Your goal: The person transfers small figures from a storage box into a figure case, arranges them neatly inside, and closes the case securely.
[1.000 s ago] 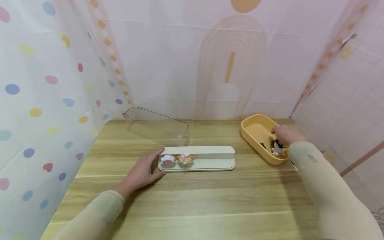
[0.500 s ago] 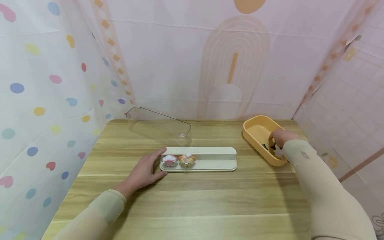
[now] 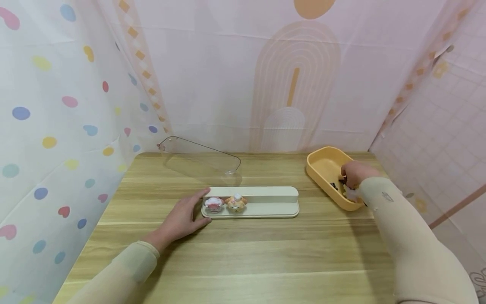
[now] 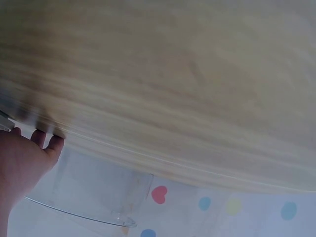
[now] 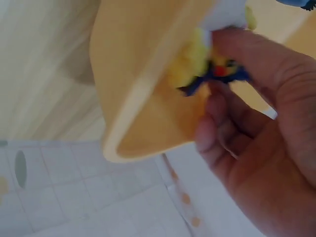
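My left hand (image 3: pixel 180 217) lies at the left end of a long cream display base (image 3: pixel 271 207), thumb at its near edge and a finger at its far edge. On the base's lower step, a white-and-pink figurine (image 3: pixel 214 204) and an orange figurine with a white top (image 3: pixel 236 202) stand side by side at the left. Inside a yellow-orange bin (image 3: pixel 320 179), my right hand (image 3: pixel 358 173) pinches a small dark blue and yellow figurine with a red spot (image 5: pixel 219 71), blurred and partly covered by the fingers. Against it lies a pale white-and-yellow figurine (image 3: pixel 352 195).
A clear plastic cover (image 3: pixel 201 158) stands at the back left of the wooden table (image 3: pixel 265 261). Another small dark piece (image 3: pixel 334 185) lies in the bin. Patterned cloths (image 3: pixel 212 76) hang behind and at both sides.
My right hand has reached lower into the bin and closed its fingers on the dark figurine, covering part of the pale one. The left hand stays at the base.
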`<control>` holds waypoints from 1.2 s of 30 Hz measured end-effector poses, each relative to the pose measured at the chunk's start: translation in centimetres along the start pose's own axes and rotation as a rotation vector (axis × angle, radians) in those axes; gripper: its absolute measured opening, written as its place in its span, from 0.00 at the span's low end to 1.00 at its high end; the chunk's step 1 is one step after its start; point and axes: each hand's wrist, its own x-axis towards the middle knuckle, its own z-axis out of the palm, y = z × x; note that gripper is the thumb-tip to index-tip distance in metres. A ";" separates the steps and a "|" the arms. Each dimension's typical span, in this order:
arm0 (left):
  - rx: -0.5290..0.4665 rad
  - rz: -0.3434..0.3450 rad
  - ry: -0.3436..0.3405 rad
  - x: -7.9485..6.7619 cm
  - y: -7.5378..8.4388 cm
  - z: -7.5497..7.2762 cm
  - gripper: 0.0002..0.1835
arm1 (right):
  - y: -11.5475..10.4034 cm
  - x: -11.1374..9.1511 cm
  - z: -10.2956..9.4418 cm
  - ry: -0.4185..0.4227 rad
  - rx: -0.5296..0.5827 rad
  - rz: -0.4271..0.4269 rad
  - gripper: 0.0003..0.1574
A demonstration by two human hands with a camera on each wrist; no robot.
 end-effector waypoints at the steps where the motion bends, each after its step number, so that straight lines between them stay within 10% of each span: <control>1: 0.001 0.000 -0.001 0.0 0.0 0.0 0.52 | 0.2 0.3 0.1 0.033 -0.067 -0.052 0.06; 12: 0.002 0.012 0.002 0.1 -0.1 0.3 0.52 | 1.1 1.7 1.6 0.336 0.057 0.001 0.25; 36: 0.002 0.013 0.001 0.1 -0.3 0.3 0.53 | 1.6 0.6 2.8 0.410 -0.062 -0.013 0.39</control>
